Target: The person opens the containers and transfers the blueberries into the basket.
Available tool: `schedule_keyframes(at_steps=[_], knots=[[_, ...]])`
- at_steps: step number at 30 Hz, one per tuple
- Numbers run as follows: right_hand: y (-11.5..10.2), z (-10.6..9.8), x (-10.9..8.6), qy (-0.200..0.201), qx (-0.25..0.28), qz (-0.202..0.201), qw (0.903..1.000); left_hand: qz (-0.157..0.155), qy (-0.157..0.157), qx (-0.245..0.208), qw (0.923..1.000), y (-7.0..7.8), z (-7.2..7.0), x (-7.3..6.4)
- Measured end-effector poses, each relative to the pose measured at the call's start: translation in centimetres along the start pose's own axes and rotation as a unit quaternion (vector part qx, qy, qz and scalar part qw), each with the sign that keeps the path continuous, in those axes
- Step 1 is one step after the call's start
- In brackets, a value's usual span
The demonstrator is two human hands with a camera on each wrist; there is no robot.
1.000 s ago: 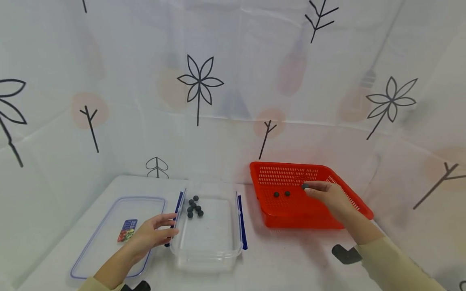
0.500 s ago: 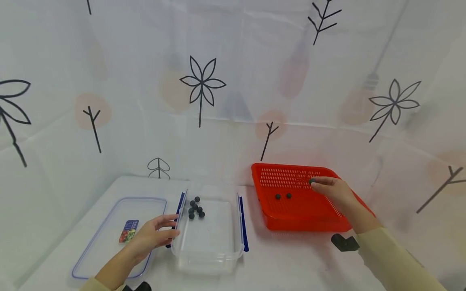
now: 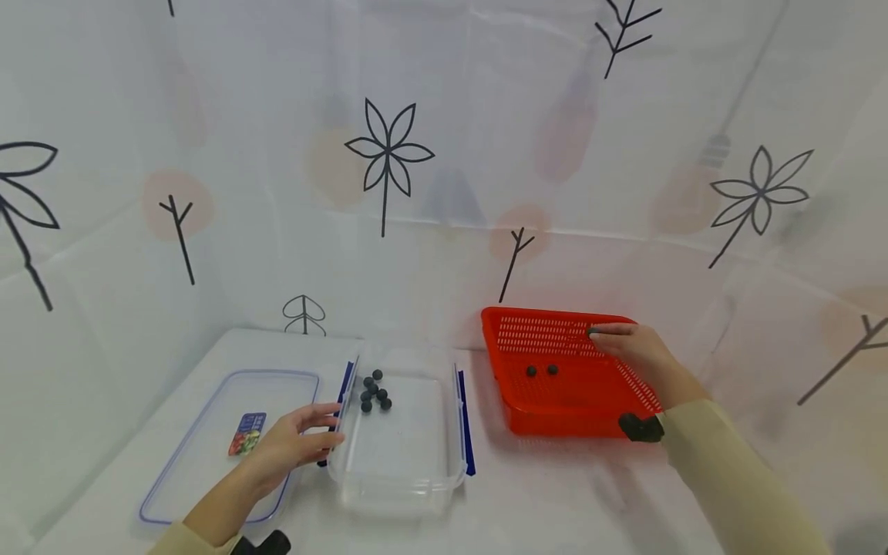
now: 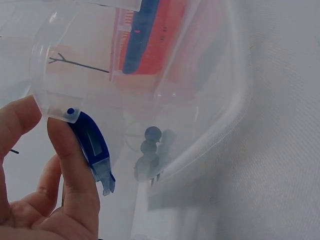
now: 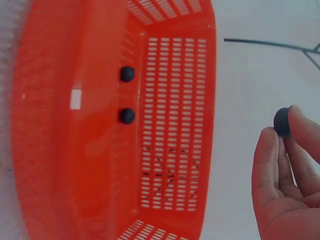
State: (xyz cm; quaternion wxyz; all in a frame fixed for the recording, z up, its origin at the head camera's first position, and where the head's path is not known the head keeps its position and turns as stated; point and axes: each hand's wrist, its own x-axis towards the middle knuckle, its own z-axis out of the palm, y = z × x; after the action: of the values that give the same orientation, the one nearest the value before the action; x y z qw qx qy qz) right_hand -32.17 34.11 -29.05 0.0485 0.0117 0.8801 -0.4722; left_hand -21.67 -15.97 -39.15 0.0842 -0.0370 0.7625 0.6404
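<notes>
A clear plastic box point(image 3: 402, 447) with blue side clips stands mid-table, several small dark balls point(image 3: 373, 388) gathered at its left side. My left hand point(image 3: 287, 447) holds the box's left rim, thumb and index finger pinching it beside a blue clip point(image 4: 92, 140) in the left wrist view. Above the back right part of the red basket point(image 3: 555, 416), my right hand point(image 3: 641, 354) pinches one dark ball point(image 5: 281, 122) between thumb and fingertips. Two more dark balls point(image 5: 127, 116) lie on the basket's floor.
Left of the box lies a clear lid point(image 3: 180, 462) with a blue edge and a printed label point(image 3: 247, 434); my left forearm crosses over it. A patterned white sheet point(image 3: 444, 285) hangs behind the white table point(image 3: 527, 493).
My right hand has risen toward the basket's back rim with the ball between its fingertips. The left hand stays at the box rim. The head view has shifted slightly.
</notes>
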Motion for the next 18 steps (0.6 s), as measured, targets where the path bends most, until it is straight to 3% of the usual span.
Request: schedule_keyframes(at_steps=[9, 18], knots=[[0.4, 0.1, 2.2, -0.003, 0.092, 0.022, 0.9955, 0.0, -0.002, -0.009, 1.0, 0.1, -0.2, -0.2], [1.4, 0.2, 3.5, -0.006, 0.151, 0.052, 0.9871, -0.007, 0.0, -0.009, 0.9999, 0.1, -0.2, -0.1]])
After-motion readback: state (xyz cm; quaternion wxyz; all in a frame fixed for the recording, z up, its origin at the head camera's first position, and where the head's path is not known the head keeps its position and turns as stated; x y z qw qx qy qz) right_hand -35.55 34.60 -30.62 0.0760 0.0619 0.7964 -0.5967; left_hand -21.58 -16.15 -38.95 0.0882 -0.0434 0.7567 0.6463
